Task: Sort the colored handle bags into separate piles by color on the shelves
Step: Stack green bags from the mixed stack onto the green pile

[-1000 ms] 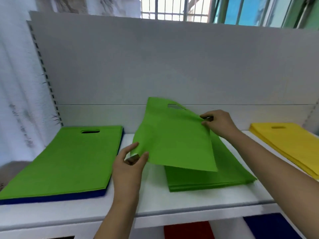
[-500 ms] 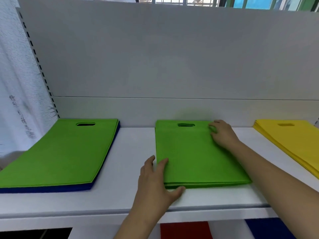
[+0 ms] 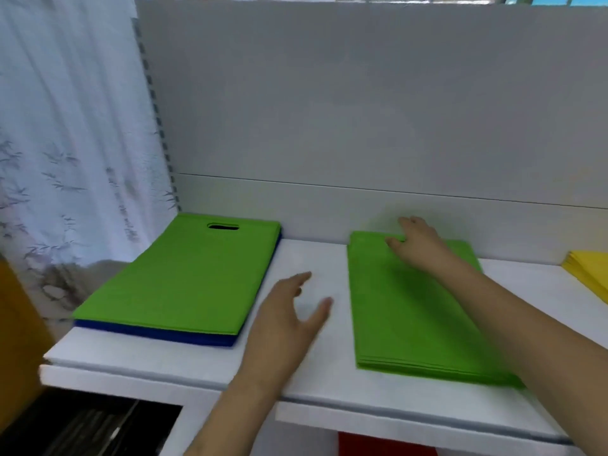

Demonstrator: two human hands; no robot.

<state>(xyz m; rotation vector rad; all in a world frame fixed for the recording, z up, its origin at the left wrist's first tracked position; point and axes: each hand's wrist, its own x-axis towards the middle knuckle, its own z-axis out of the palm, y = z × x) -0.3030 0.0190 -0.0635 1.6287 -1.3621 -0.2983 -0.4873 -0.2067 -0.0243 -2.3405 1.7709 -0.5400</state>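
We have the green pile (image 3: 411, 311) lying flat on the shelf (image 3: 322, 383), mid-right, with our right hand (image 3: 418, 245) resting on its far end, fingers loosely spread and clamping nothing. Our left hand (image 3: 289, 317) hovers over bare shelf just left of that pile, fingers apart, empty. To its left lies the mixed stack (image 3: 184, 281), green on top with blue bags (image 3: 158, 335) showing beneath. We judge the next green bag should come from there: pinch only the top layer near its handle slot (image 3: 223, 227), lift cleanly, and square it onto the pile. Yellow bags (image 3: 589, 274) lie far right.
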